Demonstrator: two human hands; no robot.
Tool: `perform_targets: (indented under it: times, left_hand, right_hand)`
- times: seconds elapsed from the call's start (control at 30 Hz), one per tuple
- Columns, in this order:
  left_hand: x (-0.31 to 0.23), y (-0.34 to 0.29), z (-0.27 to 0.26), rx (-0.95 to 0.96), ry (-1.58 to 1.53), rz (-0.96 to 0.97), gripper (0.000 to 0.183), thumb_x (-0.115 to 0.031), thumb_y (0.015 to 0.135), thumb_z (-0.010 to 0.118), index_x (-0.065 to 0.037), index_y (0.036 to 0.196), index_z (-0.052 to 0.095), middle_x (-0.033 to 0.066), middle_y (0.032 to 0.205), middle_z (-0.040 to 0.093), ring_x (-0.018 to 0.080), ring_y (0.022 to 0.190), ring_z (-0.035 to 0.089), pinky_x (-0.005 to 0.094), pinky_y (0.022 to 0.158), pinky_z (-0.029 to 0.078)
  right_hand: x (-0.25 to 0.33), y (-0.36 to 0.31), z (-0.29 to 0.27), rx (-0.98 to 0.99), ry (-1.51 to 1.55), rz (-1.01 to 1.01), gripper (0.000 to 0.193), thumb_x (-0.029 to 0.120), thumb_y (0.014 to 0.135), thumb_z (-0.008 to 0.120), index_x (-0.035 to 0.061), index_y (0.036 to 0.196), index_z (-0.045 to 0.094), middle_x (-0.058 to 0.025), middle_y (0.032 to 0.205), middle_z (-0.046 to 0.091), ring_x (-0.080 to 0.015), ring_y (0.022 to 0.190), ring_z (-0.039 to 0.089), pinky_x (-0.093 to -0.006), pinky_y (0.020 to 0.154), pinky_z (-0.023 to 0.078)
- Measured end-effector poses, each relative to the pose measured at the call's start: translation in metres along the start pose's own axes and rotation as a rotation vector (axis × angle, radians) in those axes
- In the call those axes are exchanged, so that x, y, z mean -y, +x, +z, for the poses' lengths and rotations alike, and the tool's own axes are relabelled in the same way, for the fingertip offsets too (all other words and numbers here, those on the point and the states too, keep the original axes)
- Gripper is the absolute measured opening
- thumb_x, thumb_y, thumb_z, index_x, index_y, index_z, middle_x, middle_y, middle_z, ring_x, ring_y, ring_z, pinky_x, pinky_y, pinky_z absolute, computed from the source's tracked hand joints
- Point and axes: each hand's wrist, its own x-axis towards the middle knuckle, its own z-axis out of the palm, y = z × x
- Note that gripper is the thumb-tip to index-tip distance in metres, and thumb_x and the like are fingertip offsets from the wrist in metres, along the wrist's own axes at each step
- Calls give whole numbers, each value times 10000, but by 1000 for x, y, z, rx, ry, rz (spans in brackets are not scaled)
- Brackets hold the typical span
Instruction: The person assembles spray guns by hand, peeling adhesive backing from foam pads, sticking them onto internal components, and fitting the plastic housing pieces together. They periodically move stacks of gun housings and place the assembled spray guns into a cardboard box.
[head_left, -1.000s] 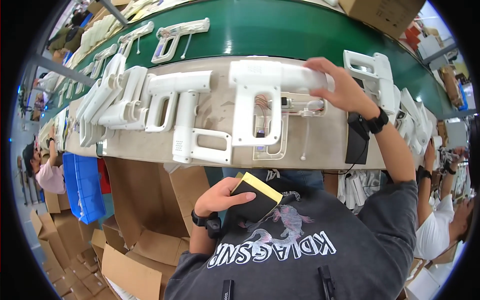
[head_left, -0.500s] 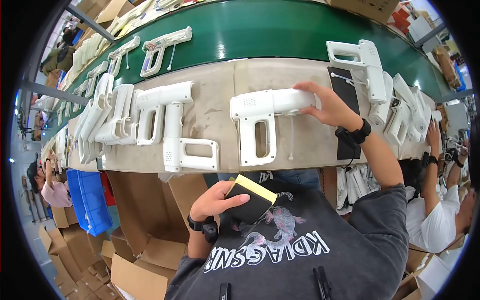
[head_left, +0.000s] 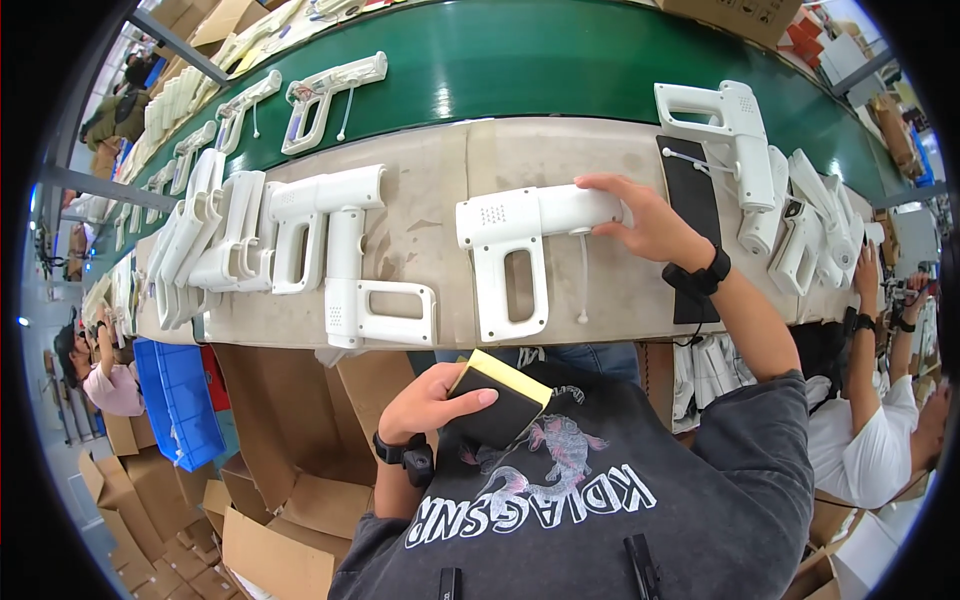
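On the work surface in front of me lies a white gun-shaped plastic housing (head_left: 500, 215) with an open loop handle pointing toward me. A thin white cord with a small knob hangs from its barrel. My right hand (head_left: 645, 222) grips the barrel's right end between thumb and fingers. Close to my chest, my left hand (head_left: 430, 402) is closed around a black block with a yellow layer (head_left: 505, 400); whether it is a sponge or a pad I cannot tell. Another white gun-shaped housing (head_left: 345, 260) lies left of the gripped one.
Several white half-shells (head_left: 215, 225) are stacked at the left. More housings (head_left: 740, 140) lie at the right by a black mat (head_left: 690, 215). Beyond runs a green conveyor belt (head_left: 540, 65) carrying parts. A blue bin (head_left: 180, 405) and cardboard boxes (head_left: 280, 550) stand below. Another person's hand (head_left: 867, 270) is at the far right.
The gripped housing has shifted slightly left and a little toward me, and my right hand has moved left with it. My left hand keeps the block in nearly the same place.
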Motion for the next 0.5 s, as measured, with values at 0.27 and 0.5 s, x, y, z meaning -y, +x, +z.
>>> perform_targets:
  times: [0.27,0.5]
  left_hand:
    - [-7,5,-1,-18,-21,-24,329,-178,992,661,46,1232,637,36,1088,706,84,974,617,255,871,500]
    - [-11,18,-15,-484,-359,231,352,-148,1029,586,41,1326,590,77,1197,691,136,1064,651,283,954,508]
  right_hand:
    - [-11,-1,0,-26,-154,-106,606,81,884,725,73,1448,505,-154,1416,567,-332,1326,524,-406,1112,421]
    - [-28,11,-13,194,169,507,672,371,897,772,9,1400,512,-125,1259,607,-191,1084,593,-315,934,483]
